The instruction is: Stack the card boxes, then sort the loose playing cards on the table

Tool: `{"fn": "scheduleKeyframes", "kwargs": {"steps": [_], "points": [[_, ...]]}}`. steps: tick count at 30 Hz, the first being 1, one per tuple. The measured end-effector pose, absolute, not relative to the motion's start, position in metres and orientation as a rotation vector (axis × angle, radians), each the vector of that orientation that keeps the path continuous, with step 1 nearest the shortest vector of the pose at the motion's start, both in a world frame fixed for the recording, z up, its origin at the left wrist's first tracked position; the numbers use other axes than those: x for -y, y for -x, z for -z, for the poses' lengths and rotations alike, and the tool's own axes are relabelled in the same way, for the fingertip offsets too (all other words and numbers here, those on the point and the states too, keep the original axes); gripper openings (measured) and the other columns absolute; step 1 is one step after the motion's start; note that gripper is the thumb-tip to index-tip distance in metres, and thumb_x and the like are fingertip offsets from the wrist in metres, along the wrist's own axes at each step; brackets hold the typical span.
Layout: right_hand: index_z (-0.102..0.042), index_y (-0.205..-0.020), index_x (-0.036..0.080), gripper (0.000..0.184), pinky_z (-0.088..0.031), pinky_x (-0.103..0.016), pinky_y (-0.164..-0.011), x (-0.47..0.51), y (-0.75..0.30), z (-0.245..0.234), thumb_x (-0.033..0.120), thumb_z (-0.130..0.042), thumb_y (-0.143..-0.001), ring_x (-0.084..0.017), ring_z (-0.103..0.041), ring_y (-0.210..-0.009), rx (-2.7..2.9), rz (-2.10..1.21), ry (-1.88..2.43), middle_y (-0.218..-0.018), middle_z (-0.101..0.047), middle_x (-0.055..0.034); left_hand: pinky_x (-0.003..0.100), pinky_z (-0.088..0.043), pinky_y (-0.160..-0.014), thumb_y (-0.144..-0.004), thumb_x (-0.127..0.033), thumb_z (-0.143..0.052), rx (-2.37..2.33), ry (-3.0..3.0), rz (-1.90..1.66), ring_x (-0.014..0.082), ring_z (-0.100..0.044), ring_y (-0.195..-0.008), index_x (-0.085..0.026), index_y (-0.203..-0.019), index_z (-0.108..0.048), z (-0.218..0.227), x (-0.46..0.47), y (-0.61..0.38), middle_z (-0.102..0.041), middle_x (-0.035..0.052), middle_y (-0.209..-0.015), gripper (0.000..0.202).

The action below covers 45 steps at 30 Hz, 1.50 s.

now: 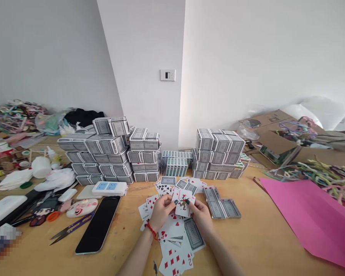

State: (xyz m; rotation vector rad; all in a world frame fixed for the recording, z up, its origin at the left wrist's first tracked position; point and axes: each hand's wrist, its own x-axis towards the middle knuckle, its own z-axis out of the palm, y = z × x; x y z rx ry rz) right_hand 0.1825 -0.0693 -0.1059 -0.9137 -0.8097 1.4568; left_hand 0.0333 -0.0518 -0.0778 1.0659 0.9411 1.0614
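A joker playing card [183, 203] faces up between my two hands, with at least one more card edge showing behind it. My left hand [162, 210], with a red string at the wrist, pinches its left side, the thumb on the card's face. On the right side my right hand [200, 212] grips it the same way. Loose playing cards [172, 255] lie spread on the table beneath and around my hands, some face up, some face down. An opened card box [221, 205] with a grey patterned back lies just right of my right hand.
Stacked card boxes stand in left [103, 157] and right [218, 153] piles at the back. A phone [99, 224], scissors [71, 228] and a white power strip [109, 188] lie to the left. Pink paper [307, 222] and a cardboard box [278, 147] of yarn are at right.
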Motion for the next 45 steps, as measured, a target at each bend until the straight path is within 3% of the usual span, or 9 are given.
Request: {"fn": "scheduleKeyframes", "kwargs": {"steps": [8, 19, 23, 28, 35, 45], "points": [[-0.067, -0.084, 0.017, 0.034, -0.045, -0.031, -0.061, 0.072, -0.183, 0.097, 0.042, -0.069, -0.062, -0.022, -0.061, -0.068, 0.774, -1.523, 0.911, -0.075, -0.069, -0.0056, 0.028, -0.048, -0.062, -0.066, -0.027, -0.063, -0.895, -1.073, -1.029, 0.0187, -0.062, -0.068, -0.015, -0.086, -0.059, 0.082, 0.05, -0.031, -0.067, 0.0063, -0.075, 0.025], [-0.066, -0.085, 0.016, 0.032, -0.043, -0.028, -0.057, 0.071, -0.185, 0.103, 0.041, -0.066, -0.065, -0.019, -0.058, -0.062, 0.77, -1.491, 0.966, -0.069, -0.067, -0.0043, 0.027, -0.048, -0.061, -0.064, -0.032, -0.065, -0.943, -1.048, -0.979, 0.0176, -0.061, -0.063, -0.015, -0.069, -0.058, 0.081, 0.051, -0.028, -0.065, 0.004, -0.067, 0.019], [-0.067, -0.079, 0.016, 0.026, -0.042, -0.027, -0.058, 0.069, -0.186, 0.105, 0.038, -0.067, -0.066, -0.018, -0.057, -0.062, 0.783, -1.471, 0.954, -0.07, -0.066, -0.0036, 0.029, -0.049, -0.065, -0.064, -0.031, -0.065, -0.89, -1.003, -0.965, 0.0201, -0.062, -0.07, -0.015, -0.076, -0.061, 0.076, 0.052, -0.029, -0.067, 0.006, -0.075, 0.02], [-0.066, -0.085, 0.015, 0.03, -0.043, -0.029, -0.059, 0.068, -0.184, 0.103, 0.039, -0.066, -0.067, -0.019, -0.058, -0.064, 0.829, -1.488, 0.938, -0.074, -0.067, -0.005, 0.033, -0.05, -0.066, -0.066, -0.033, -0.063, -0.855, -0.893, -1.0, 0.0235, -0.063, -0.078, -0.016, -0.094, -0.062, 0.073, 0.051, -0.029, -0.068, 0.0081, -0.087, 0.032], [-0.065, -0.087, 0.016, 0.034, -0.044, -0.029, -0.06, 0.068, -0.182, 0.1, 0.043, -0.064, -0.068, -0.02, -0.059, -0.067, 0.82, -1.467, 0.944, -0.076, -0.067, -0.0055, 0.034, -0.05, -0.069, -0.069, -0.03, -0.063, -0.75, -0.72, -0.969, 0.0215, -0.064, -0.072, -0.015, -0.087, -0.065, 0.081, 0.048, -0.026, -0.069, 0.008, -0.078, 0.023], [-0.062, -0.093, 0.015, 0.033, -0.043, -0.026, -0.058, 0.068, -0.183, 0.099, 0.04, -0.063, -0.071, -0.017, -0.057, -0.064, 0.795, -1.504, 0.928, -0.074, -0.066, -0.0049, 0.034, -0.045, -0.082, -0.07, -0.033, -0.065, -0.711, -0.784, -0.811, 0.0239, -0.061, -0.088, -0.012, -0.089, -0.067, 0.067, 0.052, -0.024, -0.068, 0.0126, -0.09, 0.028]]}}
